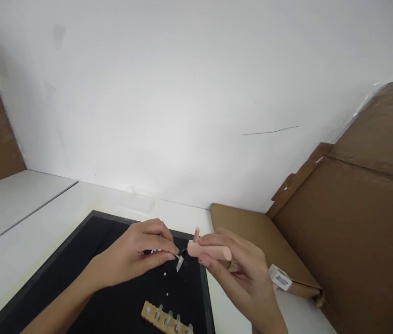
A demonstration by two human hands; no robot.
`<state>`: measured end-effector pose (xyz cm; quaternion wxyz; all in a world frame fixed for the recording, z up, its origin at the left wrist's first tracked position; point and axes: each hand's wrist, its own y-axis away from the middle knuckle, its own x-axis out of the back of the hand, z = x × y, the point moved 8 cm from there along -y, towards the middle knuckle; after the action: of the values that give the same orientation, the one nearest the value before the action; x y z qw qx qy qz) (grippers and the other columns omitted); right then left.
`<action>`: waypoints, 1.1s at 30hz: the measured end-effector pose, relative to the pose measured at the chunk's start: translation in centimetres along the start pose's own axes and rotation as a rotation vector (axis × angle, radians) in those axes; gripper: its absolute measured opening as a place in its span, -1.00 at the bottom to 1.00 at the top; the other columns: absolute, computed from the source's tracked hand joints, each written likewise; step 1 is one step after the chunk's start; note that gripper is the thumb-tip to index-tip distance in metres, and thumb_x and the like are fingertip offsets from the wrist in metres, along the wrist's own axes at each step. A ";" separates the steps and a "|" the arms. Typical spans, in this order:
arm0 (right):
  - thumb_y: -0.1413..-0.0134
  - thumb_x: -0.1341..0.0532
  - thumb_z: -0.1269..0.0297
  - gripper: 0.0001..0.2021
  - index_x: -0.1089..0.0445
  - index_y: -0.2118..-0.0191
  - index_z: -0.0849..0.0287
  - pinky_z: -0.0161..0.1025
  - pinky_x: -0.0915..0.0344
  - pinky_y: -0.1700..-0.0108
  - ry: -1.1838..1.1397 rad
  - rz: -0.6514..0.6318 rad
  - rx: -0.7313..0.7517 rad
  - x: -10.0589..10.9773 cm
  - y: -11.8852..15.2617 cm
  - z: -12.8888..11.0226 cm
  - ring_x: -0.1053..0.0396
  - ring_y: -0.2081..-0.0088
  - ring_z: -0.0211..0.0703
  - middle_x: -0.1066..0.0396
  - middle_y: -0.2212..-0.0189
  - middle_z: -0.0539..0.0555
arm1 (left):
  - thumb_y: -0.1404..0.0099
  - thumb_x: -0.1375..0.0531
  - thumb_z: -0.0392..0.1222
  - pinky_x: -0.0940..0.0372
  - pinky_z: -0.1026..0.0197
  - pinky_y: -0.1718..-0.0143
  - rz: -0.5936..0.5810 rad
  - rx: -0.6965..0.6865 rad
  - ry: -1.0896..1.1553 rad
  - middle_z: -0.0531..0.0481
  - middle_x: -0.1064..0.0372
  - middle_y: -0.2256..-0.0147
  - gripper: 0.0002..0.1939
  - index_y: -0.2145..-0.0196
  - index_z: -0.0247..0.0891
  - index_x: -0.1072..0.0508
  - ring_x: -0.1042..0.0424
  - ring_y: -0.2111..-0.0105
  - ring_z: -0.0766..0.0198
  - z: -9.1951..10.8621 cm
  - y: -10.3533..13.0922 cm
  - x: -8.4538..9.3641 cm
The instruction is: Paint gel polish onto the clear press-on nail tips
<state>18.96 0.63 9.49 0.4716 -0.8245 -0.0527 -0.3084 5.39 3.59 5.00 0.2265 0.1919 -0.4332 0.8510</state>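
Observation:
My left hand (149,248) is closed in a pinch over the dark mat, fingertips and thumb together. At its fingertips is a small whitish, partly see-through piece (180,263), tilted downward; its kind is not clear. Just to the right, my right hand (245,273) grips a pale pink cylindrical tool (210,251) between thumb and fingers. A thinner pink rod (196,234) sticks up beside its left end. A small dark part lies between the tool's left end and the whitish piece; I cannot tell whether they touch.
On the black mat (123,306), a light wooden rack (161,319) holds several small clear tubes. White crumbs lie near it. A flat cardboard box (248,227) and a small white box (280,278) are at the right. Cardboard panels (363,232) and a white wall (182,93) enclose the table.

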 end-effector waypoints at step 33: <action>-0.04 -0.22 0.45 -0.91 -0.40 0.33 0.12 -0.31 -0.24 0.58 0.222 0.207 0.046 0.3 0.0 -1.0 -0.36 0.61 -0.24 -0.47 0.55 0.01 | -0.18 -0.25 -0.17 -0.26 0.30 0.43 0.071 0.409 0.616 -0.03 -0.45 0.43 -0.86 0.38 -0.28 -0.56 -0.37 0.45 0.34 -3.9 0.3 -0.3</action>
<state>18.78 -0.26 9.99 0.5226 -0.7753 0.0778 -0.3460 4.94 6.56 2.56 0.2734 -0.0473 -0.1721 0.9452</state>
